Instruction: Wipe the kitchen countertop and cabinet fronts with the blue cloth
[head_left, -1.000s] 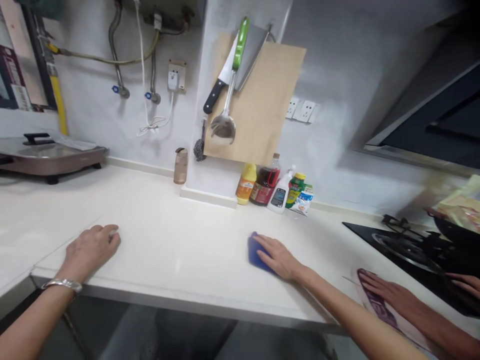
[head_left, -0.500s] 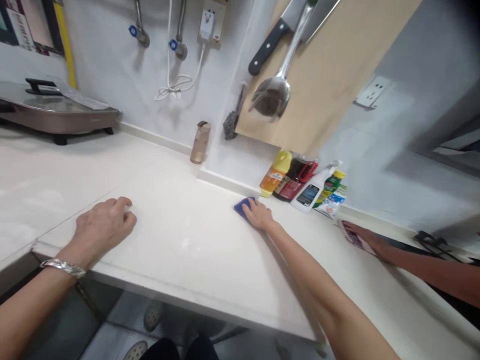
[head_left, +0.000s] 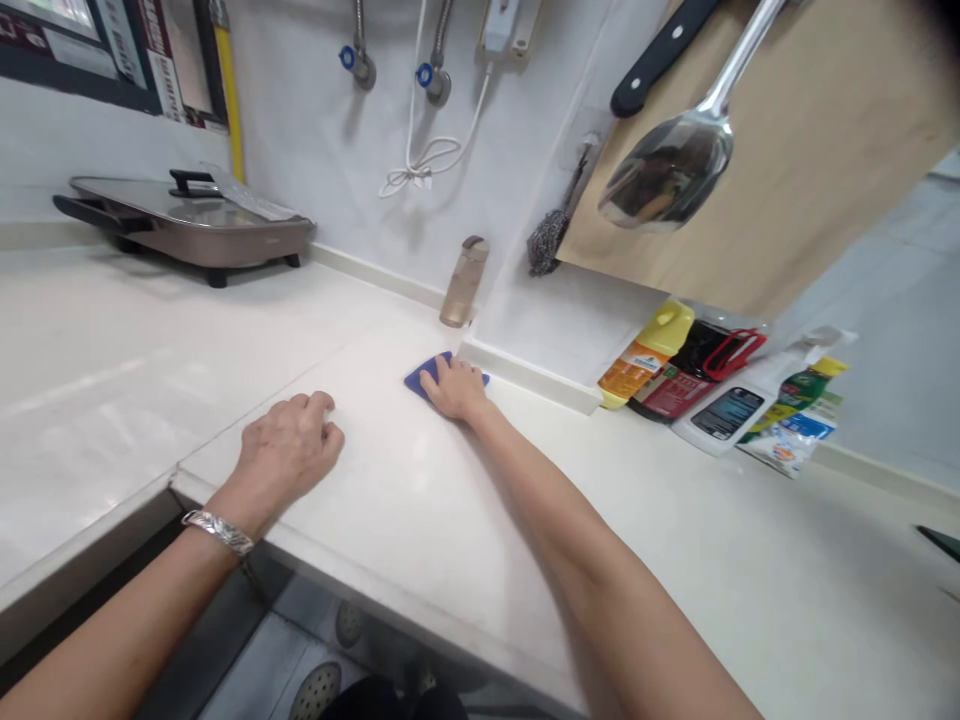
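My right hand (head_left: 457, 388) presses a folded blue cloth (head_left: 421, 378) flat on the white countertop (head_left: 420, 510), close to the wall corner. Just beyond it stands an upright beige bottle (head_left: 463, 285), apart from the hand. My left hand (head_left: 289, 445), with a silver bracelet (head_left: 219, 531) at the wrist, rests near the counter's front edge beside a seam. Its fingers are curled inward, and what lies inside them, if anything, is hidden.
An electric pan (head_left: 217, 235) with a glass lid stands at the back left. Cleaning bottles, among them a yellow one (head_left: 649, 350) and a white spray bottle (head_left: 724, 405), line the wall at right. A spatula (head_left: 675, 165), a knife (head_left: 664, 55) and a wire scrubber (head_left: 549, 240) hang above.
My right hand has slid the cloth left along the counter, from beside the yellow bottle to near the beige bottle. The view has turned left, and another person's hand at right is out of sight.
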